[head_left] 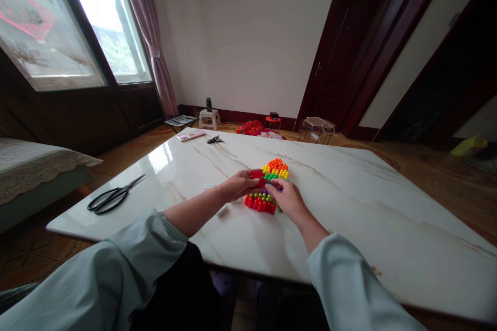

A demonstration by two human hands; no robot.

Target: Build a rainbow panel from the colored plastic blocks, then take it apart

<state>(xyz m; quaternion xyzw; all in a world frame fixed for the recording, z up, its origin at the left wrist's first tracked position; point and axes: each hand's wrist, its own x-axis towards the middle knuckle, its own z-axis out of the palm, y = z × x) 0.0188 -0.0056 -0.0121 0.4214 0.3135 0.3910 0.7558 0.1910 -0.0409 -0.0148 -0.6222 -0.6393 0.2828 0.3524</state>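
Note:
Just left of the table's middle, my left hand [238,185] is closed on a red piece [259,178], its thumb lying across it; the exact kind does not show. My right hand [286,195] meets it from the right, fingertips pinched together near the red piece. What those fingers pinch is too small to make out. Under and behind both hands lies a cluster of coloured beads [276,168], with orange, yellow and green rows at the far side. Larger red beads [261,204] form its near edge. My hands hide the cluster's middle.
Black-handled scissors [112,198] rest on the marble-patterned table [349,207] at left. Farther back lie a phone [191,135] and a small dark tool [215,139]. Small white pieces [221,211] sit beside my left forearm. Stools [209,118] stand beyond the table.

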